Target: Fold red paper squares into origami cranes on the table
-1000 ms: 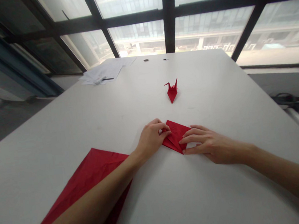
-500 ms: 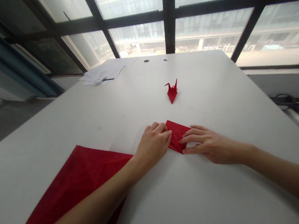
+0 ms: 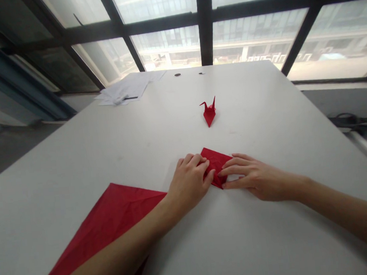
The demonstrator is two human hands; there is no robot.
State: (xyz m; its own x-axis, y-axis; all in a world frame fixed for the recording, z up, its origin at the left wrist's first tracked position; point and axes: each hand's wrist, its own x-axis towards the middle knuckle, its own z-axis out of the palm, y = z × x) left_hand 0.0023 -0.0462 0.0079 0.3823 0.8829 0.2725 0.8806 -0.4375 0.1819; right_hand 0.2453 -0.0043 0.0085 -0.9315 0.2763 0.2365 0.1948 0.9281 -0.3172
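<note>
A small folded square of red paper [image 3: 216,156] lies on the table in front of me, turned so that a corner points away. Over its left side my left hand [image 3: 190,178] is closed, fingers curled at the edge and the thumb laid on the paper. From the right, my right hand [image 3: 255,176] rests open with spread fingertips on the paper, its thumb at the near corner. Beneath my left forearm is a larger red sheet [image 3: 113,213], partly covered by the arm. A finished red paper crane [image 3: 209,114] stands beyond the folded square.
The white table [image 3: 259,117] reaches to the windows. Loose white papers [image 3: 126,87] with a dark pen-like item [image 3: 131,98] lie at its far left. Two small round dark spots sit near the far edge. Cables [image 3: 350,119] are beyond the right edge.
My left thumb has moved right, further over the folded paper. The large red sheet's visible left corners have shifted right. My right hand stays nearly in place.
</note>
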